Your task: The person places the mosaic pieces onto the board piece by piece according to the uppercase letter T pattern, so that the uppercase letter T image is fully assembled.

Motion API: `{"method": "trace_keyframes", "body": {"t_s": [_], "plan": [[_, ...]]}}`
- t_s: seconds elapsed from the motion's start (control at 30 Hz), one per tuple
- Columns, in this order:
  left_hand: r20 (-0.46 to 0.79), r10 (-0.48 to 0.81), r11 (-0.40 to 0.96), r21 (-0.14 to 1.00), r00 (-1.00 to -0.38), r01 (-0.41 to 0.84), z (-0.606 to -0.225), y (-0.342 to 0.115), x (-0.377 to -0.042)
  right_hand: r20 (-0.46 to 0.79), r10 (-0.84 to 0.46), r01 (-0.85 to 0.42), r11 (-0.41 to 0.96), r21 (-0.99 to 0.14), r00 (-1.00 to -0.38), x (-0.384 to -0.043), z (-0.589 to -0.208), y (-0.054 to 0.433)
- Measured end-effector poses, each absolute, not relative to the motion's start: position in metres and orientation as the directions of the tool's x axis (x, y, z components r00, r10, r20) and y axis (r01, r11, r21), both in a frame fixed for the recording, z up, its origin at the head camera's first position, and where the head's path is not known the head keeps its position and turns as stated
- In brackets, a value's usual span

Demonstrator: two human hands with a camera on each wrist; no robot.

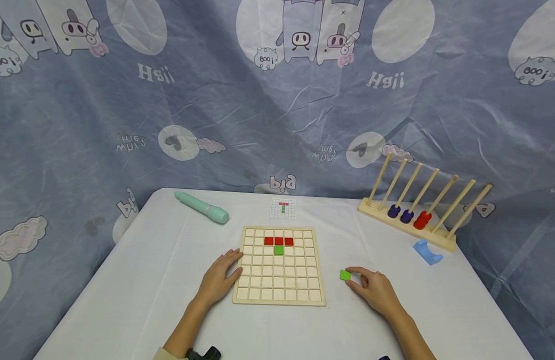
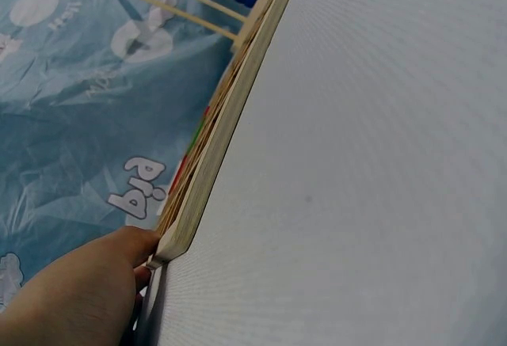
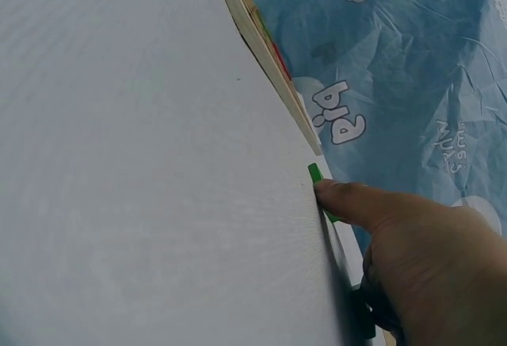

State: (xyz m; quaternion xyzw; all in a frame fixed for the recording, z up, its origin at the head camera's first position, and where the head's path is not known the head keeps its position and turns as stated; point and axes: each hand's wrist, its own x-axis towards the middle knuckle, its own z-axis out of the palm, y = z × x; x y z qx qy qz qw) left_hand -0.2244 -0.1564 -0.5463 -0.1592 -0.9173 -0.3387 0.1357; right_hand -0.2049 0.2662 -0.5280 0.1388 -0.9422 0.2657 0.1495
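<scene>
Green tile (image 1: 344, 275), board (image 1: 279, 302) near, abacus (image 1: 405, 226) beyond

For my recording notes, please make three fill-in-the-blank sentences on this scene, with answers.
The right hand pinches a tile coloured ____.
In the head view, the left hand touches the ____ edge of the wooden board.
On the board, ____ red squares sit in a row.
Missing words: green; left; three.

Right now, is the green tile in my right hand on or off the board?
Off: your right hand pinches the green tile beside the board, white table between.
</scene>
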Motion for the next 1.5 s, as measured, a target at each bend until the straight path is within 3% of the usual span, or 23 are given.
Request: {"method": "trace_keyframes", "body": {"t_s": [0.3,0.53,0.97,1.2,1.5], "plan": [[0.365,0.200,0.721,0.573,-0.909,0.389,-0.549,-0.158,-0.223,0.325,-0.162,-0.312,0.814,-0.489,-0.932,-0.204,-0.528,0.262],[0.370,0.204,0.722,0.569,-0.907,0.394,-0.552,-0.157,-0.224,0.397,-0.181,-0.378,0.779,-0.501,-0.900,-0.207,-0.532,0.252],[0.378,0.193,0.720,0.572,-0.905,0.393,-0.550,-0.159,-0.223,0.443,-0.285,-0.506,0.676,-0.535,-0.850,-0.224,-0.531,0.184],[0.381,0.197,0.720,0.569,-0.903,0.397,-0.551,-0.157,-0.225,0.487,-0.355,-0.585,0.648,-0.488,-0.798,-0.236,-0.533,0.152],[0.381,0.194,0.722,0.568,-0.904,0.395,-0.551,-0.157,-0.226,0.455,-0.358,-0.565,0.661,-0.493,-0.816,-0.251,-0.533,0.126]]}}
